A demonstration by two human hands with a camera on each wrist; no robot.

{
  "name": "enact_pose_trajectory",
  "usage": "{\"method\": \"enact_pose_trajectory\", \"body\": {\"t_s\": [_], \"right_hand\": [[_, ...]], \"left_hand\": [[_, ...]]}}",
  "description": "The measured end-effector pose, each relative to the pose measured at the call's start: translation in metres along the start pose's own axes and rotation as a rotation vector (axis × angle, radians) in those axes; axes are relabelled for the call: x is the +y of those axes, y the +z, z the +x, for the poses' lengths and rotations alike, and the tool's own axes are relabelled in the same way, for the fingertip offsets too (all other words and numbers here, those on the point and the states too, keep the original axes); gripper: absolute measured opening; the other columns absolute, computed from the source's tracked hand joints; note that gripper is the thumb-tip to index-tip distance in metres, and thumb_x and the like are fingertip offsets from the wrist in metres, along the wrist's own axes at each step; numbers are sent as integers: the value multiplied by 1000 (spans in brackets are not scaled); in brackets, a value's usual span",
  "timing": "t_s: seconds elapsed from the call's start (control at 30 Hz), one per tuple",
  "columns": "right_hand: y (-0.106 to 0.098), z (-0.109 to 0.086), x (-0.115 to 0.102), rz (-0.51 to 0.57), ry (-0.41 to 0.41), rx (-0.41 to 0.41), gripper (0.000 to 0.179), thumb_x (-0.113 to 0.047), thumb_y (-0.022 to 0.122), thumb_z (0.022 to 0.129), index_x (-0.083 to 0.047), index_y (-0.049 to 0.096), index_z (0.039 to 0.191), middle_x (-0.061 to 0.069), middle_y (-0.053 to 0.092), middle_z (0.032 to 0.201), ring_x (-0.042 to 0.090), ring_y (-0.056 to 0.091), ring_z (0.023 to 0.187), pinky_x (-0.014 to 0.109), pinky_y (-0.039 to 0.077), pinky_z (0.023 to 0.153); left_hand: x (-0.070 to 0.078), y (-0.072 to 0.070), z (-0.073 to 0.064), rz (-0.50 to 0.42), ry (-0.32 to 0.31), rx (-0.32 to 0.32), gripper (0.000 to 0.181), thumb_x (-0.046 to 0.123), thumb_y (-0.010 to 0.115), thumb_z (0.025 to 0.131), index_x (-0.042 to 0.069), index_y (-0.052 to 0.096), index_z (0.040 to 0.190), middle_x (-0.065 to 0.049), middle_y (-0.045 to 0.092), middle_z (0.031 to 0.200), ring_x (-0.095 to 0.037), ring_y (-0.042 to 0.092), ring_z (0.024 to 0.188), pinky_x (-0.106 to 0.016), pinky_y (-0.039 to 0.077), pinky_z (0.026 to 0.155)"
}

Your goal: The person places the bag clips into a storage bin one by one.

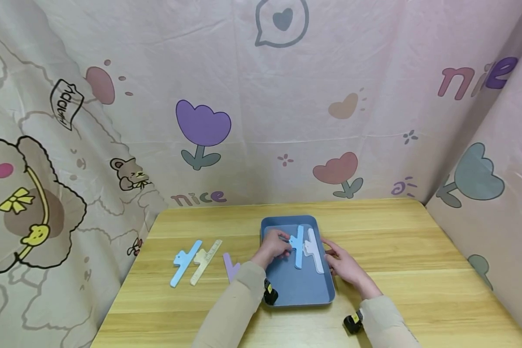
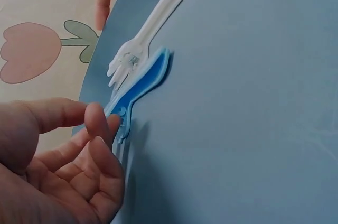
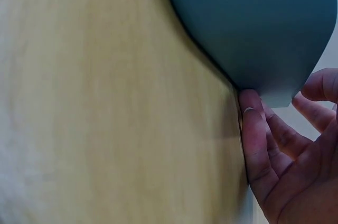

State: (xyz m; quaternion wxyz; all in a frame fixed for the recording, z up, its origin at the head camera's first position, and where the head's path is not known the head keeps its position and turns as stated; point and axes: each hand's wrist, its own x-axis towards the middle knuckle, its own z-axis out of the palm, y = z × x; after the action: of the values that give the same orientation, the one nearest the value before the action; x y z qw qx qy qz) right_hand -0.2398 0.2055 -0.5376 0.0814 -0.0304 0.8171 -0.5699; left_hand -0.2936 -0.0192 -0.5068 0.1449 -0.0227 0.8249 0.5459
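Inside the blue-grey tray, my left hand pinches a light blue bag clip by its short handle side. In the left wrist view the thumb and fingertips meet at the near end of this clip, hiding part of it. A white bag clip lies just right of it in the tray. My right hand rests at the tray's right side. In the right wrist view its fingertips touch the outer wall, with the thumb near the rim.
Left of the tray on the wooden table lie another light blue clip, a cream clip and a purple clip partly hidden by my left sleeve. A printed curtain stands behind the table.
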Motion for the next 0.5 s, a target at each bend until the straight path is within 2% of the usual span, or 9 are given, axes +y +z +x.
{"method": "enact_pose_trajectory", "body": {"t_s": [0.17, 0.5], "right_hand": [[-1, 0, 1, 6, -2, -8, 55, -2, 46, 99, -7, 34, 152, 26, 55, 119, 23, 61, 78, 35, 54, 60], [-1, 0, 1, 1, -5, -9, 55, -2, 46, 99, -7, 34, 152, 25, 55, 119, 24, 61, 79, 36, 54, 60]], "left_hand": [[3, 1, -2, 3, -7, -9, 34, -10, 70, 80, -2, 63, 112, -6, 59, 60, -10, 49, 46, -21, 40, 44], [6, 3, -5, -11, -5, 11, 34, -5, 69, 84, -1, 61, 117, -7, 64, 66, -12, 55, 52, -21, 43, 47]]}}
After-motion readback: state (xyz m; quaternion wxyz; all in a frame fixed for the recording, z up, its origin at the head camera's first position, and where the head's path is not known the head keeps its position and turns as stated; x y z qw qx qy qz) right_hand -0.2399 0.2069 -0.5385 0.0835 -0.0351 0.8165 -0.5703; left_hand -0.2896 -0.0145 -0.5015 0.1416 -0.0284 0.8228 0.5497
